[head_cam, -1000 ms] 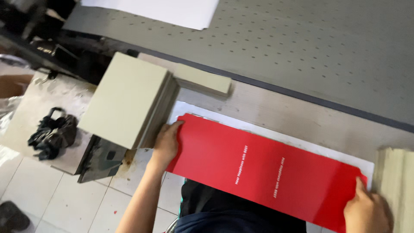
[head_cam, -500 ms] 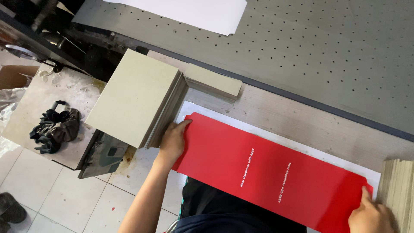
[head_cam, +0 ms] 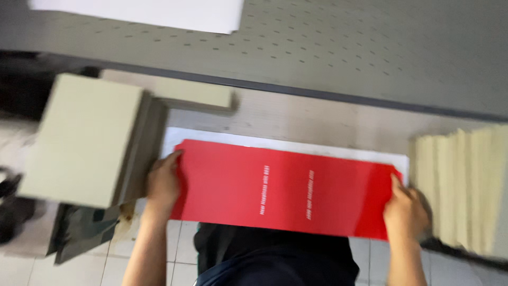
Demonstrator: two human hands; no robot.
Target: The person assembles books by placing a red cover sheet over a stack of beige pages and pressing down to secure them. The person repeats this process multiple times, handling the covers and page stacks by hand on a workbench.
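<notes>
Left hand, right hand pinching opposite short edges; red sheet spanning between hands.

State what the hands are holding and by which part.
Both hold one long red glossy card sheet by its short ends: left hand at the left end, right hand at the right.
</notes>
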